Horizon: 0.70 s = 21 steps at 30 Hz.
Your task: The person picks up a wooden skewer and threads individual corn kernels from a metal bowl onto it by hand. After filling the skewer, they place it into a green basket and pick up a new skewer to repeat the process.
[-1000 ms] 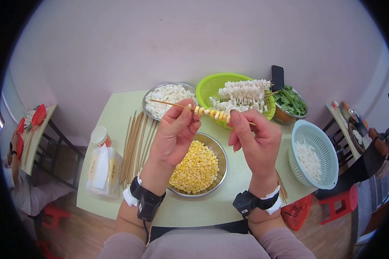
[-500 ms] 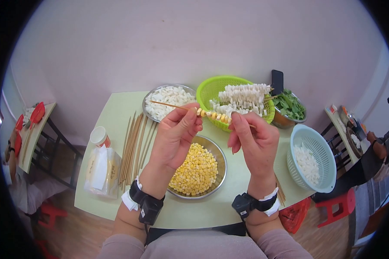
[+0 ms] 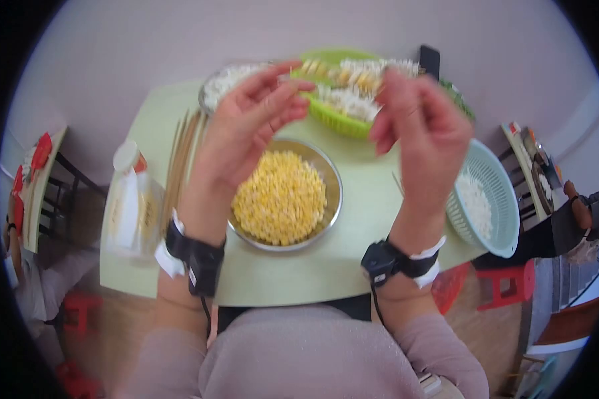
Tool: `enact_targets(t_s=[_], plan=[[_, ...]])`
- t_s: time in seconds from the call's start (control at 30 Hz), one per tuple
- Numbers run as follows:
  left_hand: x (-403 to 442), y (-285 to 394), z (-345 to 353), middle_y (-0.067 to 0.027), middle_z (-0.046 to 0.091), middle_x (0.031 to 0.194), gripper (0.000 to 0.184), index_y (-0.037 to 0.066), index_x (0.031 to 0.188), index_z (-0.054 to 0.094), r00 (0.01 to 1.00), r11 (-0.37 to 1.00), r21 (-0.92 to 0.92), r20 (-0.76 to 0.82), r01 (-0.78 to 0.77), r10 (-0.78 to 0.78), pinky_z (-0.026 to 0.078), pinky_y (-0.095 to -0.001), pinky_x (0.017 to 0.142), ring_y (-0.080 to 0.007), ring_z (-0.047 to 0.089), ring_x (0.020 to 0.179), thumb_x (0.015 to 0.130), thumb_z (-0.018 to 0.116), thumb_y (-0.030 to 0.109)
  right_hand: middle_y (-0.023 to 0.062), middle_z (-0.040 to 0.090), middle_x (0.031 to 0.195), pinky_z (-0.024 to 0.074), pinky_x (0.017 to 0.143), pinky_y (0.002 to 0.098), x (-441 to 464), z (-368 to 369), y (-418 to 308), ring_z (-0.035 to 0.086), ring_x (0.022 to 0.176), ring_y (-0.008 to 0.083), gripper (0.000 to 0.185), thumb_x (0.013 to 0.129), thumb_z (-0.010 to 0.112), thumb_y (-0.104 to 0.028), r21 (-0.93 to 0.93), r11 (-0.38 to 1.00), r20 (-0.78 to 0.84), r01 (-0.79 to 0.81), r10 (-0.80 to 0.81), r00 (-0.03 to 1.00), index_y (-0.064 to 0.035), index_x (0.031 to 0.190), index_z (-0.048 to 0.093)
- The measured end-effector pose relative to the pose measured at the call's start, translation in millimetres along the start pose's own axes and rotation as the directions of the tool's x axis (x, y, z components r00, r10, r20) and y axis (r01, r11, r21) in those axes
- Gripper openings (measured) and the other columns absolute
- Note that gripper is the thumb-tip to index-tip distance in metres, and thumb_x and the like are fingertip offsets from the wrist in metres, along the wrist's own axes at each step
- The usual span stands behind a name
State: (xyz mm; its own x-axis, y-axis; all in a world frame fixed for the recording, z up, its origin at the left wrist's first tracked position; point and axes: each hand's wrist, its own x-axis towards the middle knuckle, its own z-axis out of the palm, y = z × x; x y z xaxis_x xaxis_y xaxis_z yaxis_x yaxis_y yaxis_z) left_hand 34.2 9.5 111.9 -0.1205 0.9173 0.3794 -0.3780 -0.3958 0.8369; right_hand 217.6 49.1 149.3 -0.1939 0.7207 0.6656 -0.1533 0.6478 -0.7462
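Note:
My right hand is closed on the right end of a skewer of yellow and white kernels, blurred by motion. The skewer stretches leftward over the green basket, where white skewers lie. My left hand is raised at the skewer's left, its fingers apart and nothing seen between them. Below and between the hands is a metal bowl of yellow corn kernels.
Bare wooden sticks, a tissue pack and a lidded cup are at left. A metal bowl of white pieces stands behind. At right are a pale blue basket and a phone. People sit at both sides.
My left hand has let go of the skewer and opened. My right hand has moved up and right with the skewer. The view has tilted downward, and the table appears higher.

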Motion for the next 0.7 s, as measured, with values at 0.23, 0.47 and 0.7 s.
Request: enact_targets(t_s=[0.23,0.47,0.7], plan=[[5.7,-46.2,-33.5,-0.0085,0.063,0.093,0.026,0.002,0.104,0.061,0.99,0.394,0.91,0.095,-0.13,0.109,0.048,-0.028,0.076,-0.0165,0.06,0.085,0.079,0.064,0.009,0.0076,0.06,0.061,0.032,0.036,0.0183,9.4,-27.8,0.2,0.047,0.041,0.0072,0.022,0.083,0.063,-0.018,-0.038,0.966,-0.316,0.255,-0.253,0.914,0.0029,0.077,0.064],[-1.5,-76.1,-48.9,-0.0137,0.061,0.083,0.017,0.0,0.088,0.062,0.915,0.085,0.984,0.175,-0.155,-0.365,0.048,-0.0333,0.067,-0.0252,0.059,0.075,0.071,0.065,0.003,0.0087,0.06,0.063,0.031,0.035,0.0198,10.9,-36.2,-2.0,0.047,0.041,0.009,0.021,0.083,0.063,-0.016,0.002,0.972,-0.26,0.234,-0.226,0.939,0.0037,0.078,0.064],[0.8,-83.9,-60.9,-0.0139,0.059,0.08,0.016,0.001,0.083,0.06,0.911,0.087,0.981,0.196,-0.176,-0.364,0.047,-0.0342,0.067,-0.0272,0.057,0.076,0.068,0.059,-0.005,0.0065,0.058,0.059,0.0314,0.036,0.0197,3.9,-21.9,-12.4,0.048,0.041,0.0086,0.023,0.083,0.063,-0.019,-0.104,0.962,-0.238,0.254,-0.272,0.932,0.0026,0.076,0.064]])
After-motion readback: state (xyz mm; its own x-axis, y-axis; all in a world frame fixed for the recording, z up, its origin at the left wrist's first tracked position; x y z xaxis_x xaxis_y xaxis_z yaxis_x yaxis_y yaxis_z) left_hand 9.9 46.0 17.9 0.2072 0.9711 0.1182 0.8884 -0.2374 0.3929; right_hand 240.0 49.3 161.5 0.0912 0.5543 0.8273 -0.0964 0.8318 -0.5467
